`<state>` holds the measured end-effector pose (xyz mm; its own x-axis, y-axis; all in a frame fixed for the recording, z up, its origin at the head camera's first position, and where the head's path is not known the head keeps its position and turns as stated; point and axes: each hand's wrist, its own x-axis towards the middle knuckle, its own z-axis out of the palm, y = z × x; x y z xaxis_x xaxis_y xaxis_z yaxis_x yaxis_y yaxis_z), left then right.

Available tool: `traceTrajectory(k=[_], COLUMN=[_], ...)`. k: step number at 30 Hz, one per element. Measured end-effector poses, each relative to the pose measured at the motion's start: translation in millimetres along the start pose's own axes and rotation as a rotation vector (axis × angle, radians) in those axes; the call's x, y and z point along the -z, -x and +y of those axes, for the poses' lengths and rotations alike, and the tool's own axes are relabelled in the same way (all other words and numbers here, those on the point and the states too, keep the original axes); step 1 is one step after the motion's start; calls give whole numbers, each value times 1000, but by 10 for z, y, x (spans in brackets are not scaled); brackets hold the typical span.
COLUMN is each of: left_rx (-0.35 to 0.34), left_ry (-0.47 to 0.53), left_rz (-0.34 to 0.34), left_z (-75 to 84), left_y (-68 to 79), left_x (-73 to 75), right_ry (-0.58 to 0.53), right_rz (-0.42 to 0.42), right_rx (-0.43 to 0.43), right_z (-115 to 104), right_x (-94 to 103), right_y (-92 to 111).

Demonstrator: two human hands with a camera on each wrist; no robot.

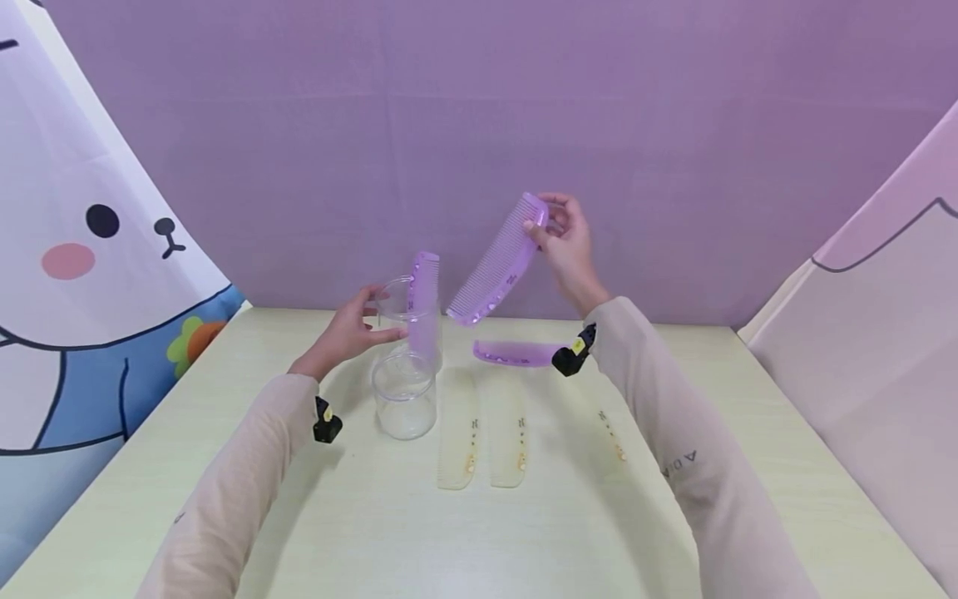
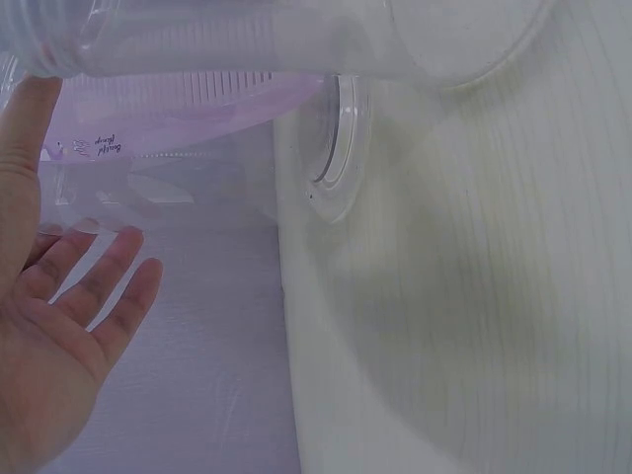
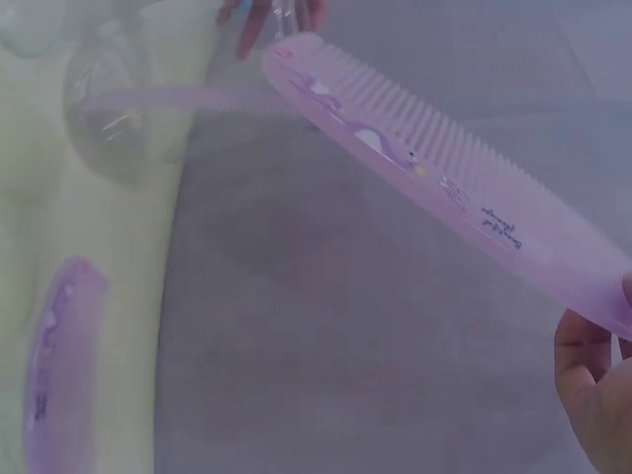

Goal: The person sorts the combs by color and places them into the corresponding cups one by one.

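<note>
1. Purple backdrop (image 1: 479, 125) hangs behind the worktop (image 1: 479, 541), pale with wood grain.
2. Cartoon cloth (image 1: 135, 216) along the worktop's left edge; pink-and-white cloth (image 1: 891, 266) along the right edge.
3. Two beige sleeves (image 1: 239, 457) reach in over the worktop, one per side.
4. Left hand (image 1: 344, 335): at the rear cylinder, left of mid back edge. Fingers spread wide, thumb on the near side, other fingers round the far side. Can't tell how firm the contact is.
5. Right hand (image 1: 567, 249): thumb and fingers pinch the upper end of a purple comb (image 1: 497, 262), tilted, in the air over the back edge, right of the cylinders.
6. Rear cylinder (image 1: 387, 320): clear, upright, second purple comb (image 1: 424, 287) standing inside, top above the rim.
7. Front cylinder (image 1: 405, 420): clear, upright, just in front of the rear one.
8. Third purple comb (image 1: 516, 353): flat near the back edge.
9. Three pale combs (image 1: 509, 449): flat, right of the front cylinder, one well apart towards the right edge.
10. Black wrist units (image 1: 327, 424), one per arm, yellow patches.
</note>
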<state>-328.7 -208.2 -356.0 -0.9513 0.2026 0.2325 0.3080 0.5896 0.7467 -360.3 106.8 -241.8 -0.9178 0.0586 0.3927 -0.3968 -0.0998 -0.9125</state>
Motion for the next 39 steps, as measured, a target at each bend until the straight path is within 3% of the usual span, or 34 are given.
traceTrajectory(k=[11,22,29,39], left_rx=[10,1,-6,9], left_ry=[4,-4,-14,-18], left_rz=[-9,-7,-5,-8], left_z=[16,29,7,-11], left_y=[-2,8,5,8], left_x=[1,11,9,6], right_ry=[-46,-22,80,170], right_rz=[97,94,38,-82], right_rx=[73,138,202,230], right_z=[-89,-138,-195,43], right_x=[-302,-615,-827,-970], right_y=[-64,-2,181,305])
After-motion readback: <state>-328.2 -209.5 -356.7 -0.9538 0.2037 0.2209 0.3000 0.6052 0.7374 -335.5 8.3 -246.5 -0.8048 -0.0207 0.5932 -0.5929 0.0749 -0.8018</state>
